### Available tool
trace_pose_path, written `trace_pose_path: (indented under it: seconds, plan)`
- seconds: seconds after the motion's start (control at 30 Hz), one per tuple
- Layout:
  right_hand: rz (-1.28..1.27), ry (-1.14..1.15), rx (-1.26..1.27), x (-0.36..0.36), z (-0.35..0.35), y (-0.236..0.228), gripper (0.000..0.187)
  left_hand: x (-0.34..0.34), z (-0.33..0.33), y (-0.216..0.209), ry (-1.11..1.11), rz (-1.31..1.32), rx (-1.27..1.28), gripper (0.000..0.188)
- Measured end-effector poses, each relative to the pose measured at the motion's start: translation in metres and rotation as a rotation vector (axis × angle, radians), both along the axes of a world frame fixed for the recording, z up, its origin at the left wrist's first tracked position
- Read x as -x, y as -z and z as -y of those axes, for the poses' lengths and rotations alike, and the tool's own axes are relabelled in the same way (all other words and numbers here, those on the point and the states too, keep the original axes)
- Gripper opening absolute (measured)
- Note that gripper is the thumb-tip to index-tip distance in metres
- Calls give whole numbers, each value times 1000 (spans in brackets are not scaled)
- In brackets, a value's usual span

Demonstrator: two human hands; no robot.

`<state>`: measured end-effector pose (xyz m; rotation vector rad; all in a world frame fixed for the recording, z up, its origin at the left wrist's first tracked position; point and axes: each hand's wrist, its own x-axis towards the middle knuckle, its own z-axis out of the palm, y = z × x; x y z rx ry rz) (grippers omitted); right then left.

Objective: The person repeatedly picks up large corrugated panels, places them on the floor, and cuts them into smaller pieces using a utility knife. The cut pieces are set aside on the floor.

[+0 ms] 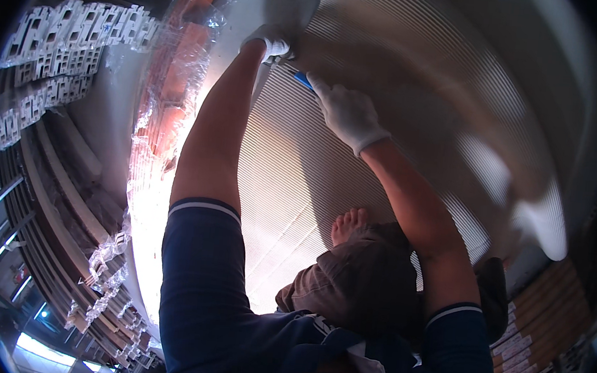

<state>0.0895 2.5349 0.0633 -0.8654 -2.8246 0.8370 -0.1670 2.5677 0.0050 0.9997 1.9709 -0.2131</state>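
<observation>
Ribbed sheet (279, 163) fills the middle of the head view, with a bare foot (349, 225) seemingly set on it, perhaps to weigh it down. The gloved left grip (272, 44) curls beside its upper-left edge, probably steadying it; whether it pinches anything, I can't tell. The right grip (347, 113), above the sheet, clasps a blue tool (303, 80) aimed leftward, likely for control.
</observation>
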Motion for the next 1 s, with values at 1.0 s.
trace_pose_path:
  seconds: [1.0]
  plan:
    - [245,9,-20,-201,15,-30,50,28,21,46,-37,47,-159,28]
